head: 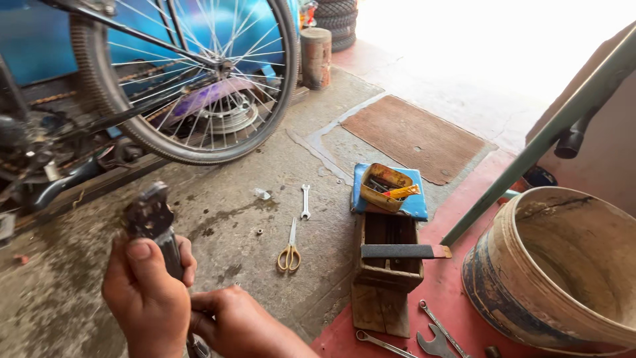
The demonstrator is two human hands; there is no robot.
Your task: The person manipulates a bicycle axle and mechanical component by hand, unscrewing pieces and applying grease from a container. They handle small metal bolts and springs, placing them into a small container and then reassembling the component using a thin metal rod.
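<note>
Both hands on a dark plier-like tool, low left.

Left hand (147, 298) wrapped tight round the tool (154, 222), long axis upright, head toward 12 o'clock; right hand (238, 325) closed on its lower end at 5 o'clock. Beyond, at 2 o'clock: scissors (289, 248), spanner (305, 201), open concrete floor (265, 172). Farther, bicycle wheel (192, 79) at 12.

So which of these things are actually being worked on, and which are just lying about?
In hand:
- greasy metal tool, gripped by left hand
- its lower end, touched by right hand

Lying about:
- scissors
- small spanner
- spanners on red floor
- file on wooden box
- tin of bits
- bucket
- bicycle wheel
</note>
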